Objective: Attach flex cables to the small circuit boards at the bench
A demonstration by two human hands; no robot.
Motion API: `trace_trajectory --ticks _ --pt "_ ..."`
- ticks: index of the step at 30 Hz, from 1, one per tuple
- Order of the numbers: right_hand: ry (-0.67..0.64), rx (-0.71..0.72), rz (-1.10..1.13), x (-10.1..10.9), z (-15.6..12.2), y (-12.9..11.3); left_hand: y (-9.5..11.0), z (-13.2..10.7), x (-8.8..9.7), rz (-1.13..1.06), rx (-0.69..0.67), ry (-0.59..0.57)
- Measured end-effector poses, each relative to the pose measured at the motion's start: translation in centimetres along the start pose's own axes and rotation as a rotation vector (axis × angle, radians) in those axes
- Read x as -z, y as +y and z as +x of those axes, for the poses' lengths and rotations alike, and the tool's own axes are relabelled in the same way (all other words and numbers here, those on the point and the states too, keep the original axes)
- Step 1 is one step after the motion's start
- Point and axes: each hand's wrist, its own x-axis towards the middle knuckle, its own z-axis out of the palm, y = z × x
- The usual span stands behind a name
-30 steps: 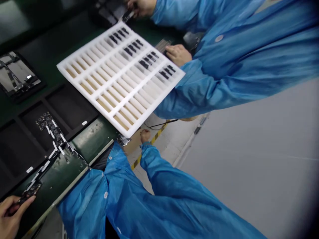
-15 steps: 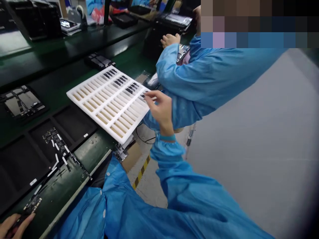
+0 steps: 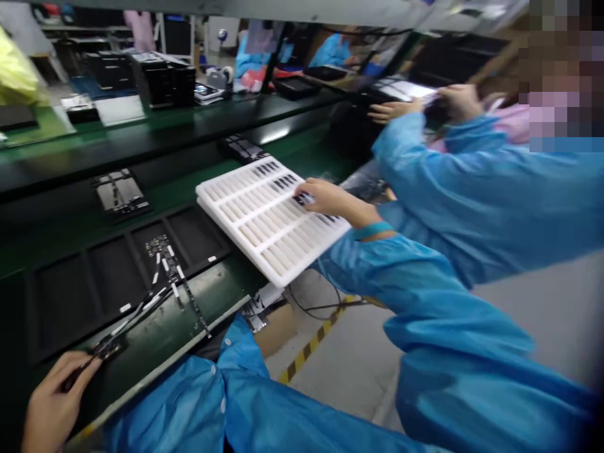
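Note:
My left hand [image 3: 56, 396], lower left, is closed, with thumb and fingers pinching the end of a dark small circuit board [image 3: 111, 346]. Thin black and white strips run from there toward another populated board [image 3: 158, 246] on a black compartmented tray [image 3: 106, 270]. My right hand [image 3: 335, 201] reaches over a white slotted tray [image 3: 257, 236]. Its thumb and fingers close at the small black parts in the third row, and what lies between the fingertips is partly hidden. Small black pieces [image 3: 285, 181] sit at the far ends of the tray's rows.
A co-worker's blue sleeve [image 3: 425, 176] is close beyond my right arm, their hands at a device farther back. An opened device [image 3: 120, 192] lies on the green bench behind the black tray. A cardboard box [image 3: 276, 330] stands below the white tray's near corner.
The view has swung left, so the scene sits farther right. My right hand has shifted from the white tray's nearest row to the third row. The co-worker's hands are now at the device behind.

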Motion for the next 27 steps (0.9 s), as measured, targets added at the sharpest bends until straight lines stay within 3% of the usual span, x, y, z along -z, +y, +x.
trace_trajectory --ticks 2,6,9,12,15,17,19,22,24,27 --pt "0.141 -0.014 0.147 -0.4 0.0 0.5 1.0 -0.1 -0.6 -0.002 -0.029 -0.011" --pt "0.25 0.047 0.268 -0.7 -0.2 1.5 1.6 -0.7 -1.6 0.09 -0.102 -0.022" --pt "0.401 0.106 0.642 -0.5 -0.9 0.9 1.8 -1.6 -2.4 0.181 -0.168 0.052" --pt "0.533 0.051 1.057 0.3 -1.8 -1.8 2.1 -2.3 -2.9 0.231 -0.222 0.139" --pt "0.576 0.083 1.214 1.4 -3.0 -6.5 2.3 -2.2 -2.6 0.128 -0.196 0.145" --pt "0.543 0.131 1.226 1.6 -4.3 -10.8 2.5 -1.9 -2.1 0.001 -0.073 0.12" --pt "0.488 0.163 1.263 1.1 -6.0 -15.8 3.1 -1.6 -1.5 -0.127 0.142 0.137" --pt "0.275 0.13 1.373 -1.2 -8.2 -23.4 4.8 -1.2 -0.9 -0.338 0.424 0.204" --pt "0.038 0.091 1.515 -3.4 -8.8 -27.8 6.1 -0.7 -0.6 -0.486 0.467 0.2" --pt "-0.285 0.036 1.693 -7.1 -7.5 -32.8 8.0 0.8 0.2 -0.591 0.382 0.178"
